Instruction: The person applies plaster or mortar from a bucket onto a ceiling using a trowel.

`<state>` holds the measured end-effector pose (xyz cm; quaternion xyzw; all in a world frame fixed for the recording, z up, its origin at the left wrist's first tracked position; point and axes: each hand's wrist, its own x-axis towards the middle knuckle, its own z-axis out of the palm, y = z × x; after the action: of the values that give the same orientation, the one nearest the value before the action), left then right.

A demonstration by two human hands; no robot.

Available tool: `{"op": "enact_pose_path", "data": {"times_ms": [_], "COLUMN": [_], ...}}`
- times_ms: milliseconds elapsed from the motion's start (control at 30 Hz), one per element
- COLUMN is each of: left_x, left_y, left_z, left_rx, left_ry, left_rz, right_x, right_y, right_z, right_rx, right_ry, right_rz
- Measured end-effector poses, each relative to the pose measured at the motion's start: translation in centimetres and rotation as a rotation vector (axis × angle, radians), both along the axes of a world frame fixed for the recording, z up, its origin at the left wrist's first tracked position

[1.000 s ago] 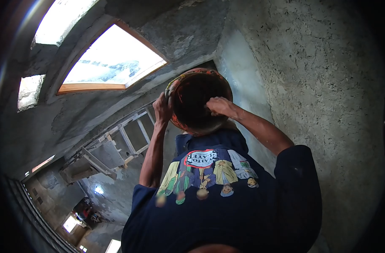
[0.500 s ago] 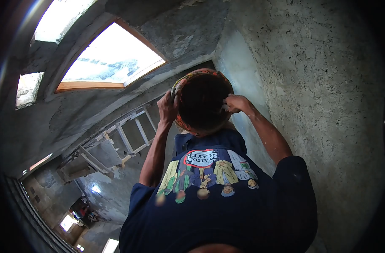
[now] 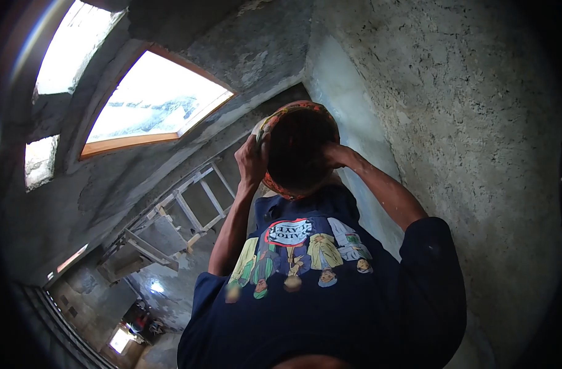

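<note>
A round bucket (image 3: 297, 195) with a stained, red-orange and yellow mottled rim is tilted so its dark mouth faces me. My left hand (image 3: 252, 161) grips its left rim, fingers wrapped over the edge. On the other side, my right hand (image 3: 338, 155) reaches past the right rim into the opening. Its fingers are lost in the dark interior, so I cannot make out what they touch. The bucket's contents are too dark to see. Below it is my dark blue printed T-shirt (image 3: 318, 313).
To my right rises a rough cement wall (image 3: 453, 111), with a smoother pale strip beside it. A wooden-framed window opening (image 3: 130, 147) is at upper left. Farther down stands a wooden ladder-like frame (image 3: 185, 209). Someone in red (image 3: 142, 321) appears small at lower left.
My right hand has moved deeper into the bucket, its fingers going out of sight. My left hand still holds the rim. The view has shifted slightly.
</note>
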<state>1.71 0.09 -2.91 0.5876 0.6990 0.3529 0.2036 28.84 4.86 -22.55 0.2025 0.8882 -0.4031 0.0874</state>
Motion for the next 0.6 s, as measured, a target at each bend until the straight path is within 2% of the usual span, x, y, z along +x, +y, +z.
{"op": "enact_pose_path", "data": {"times_ms": [33,100,200,267,333,400,433,500,600], "left_x": [-0.1,-0.3,-0.6,-0.8,-1.2,-1.1,-1.0,-0.8,-1.4], "left_y": [-0.1,-0.6,-1.4,-1.9,-2.6,-3.0,-3.0,-2.8,-2.6], "left_z": [-0.2,-0.4,-0.4,0.0,-0.5,-0.8,-0.9,-0.7,-0.7], "left_rx": [-0.020,-0.027,-0.018,-0.041,-0.072,-0.050,0.005,-0.035,-0.114], "left_ry": [-0.015,0.003,0.014,-0.019,0.010,-0.068,-0.120,-0.120,-0.113], "left_rz": [0.027,0.052,0.108,0.208,0.249,0.304,0.322,0.357,0.410], "right_x": [-0.3,-1.1,-2.5,-3.3,-4.1,-4.8,-4.9,-4.7,-2.8], "right_y": [-0.3,-1.3,-1.4,-2.4,-2.8,-2.9,-2.5,-1.7,-1.1], "right_z": [1.7,5.7,8.4,5.9,5.7,6.3,7.9,10.7,9.7], "right_rx": [-0.001,-0.334,-0.367,-0.311,-0.251,-0.455,-0.451,-0.510,-0.343], "right_ry": [0.003,0.092,0.066,0.161,0.254,0.200,0.205,0.022,0.099], "right_rz": [-0.009,-0.256,-0.216,-0.212,-0.207,-0.333,-0.328,-0.388,-0.369]}}
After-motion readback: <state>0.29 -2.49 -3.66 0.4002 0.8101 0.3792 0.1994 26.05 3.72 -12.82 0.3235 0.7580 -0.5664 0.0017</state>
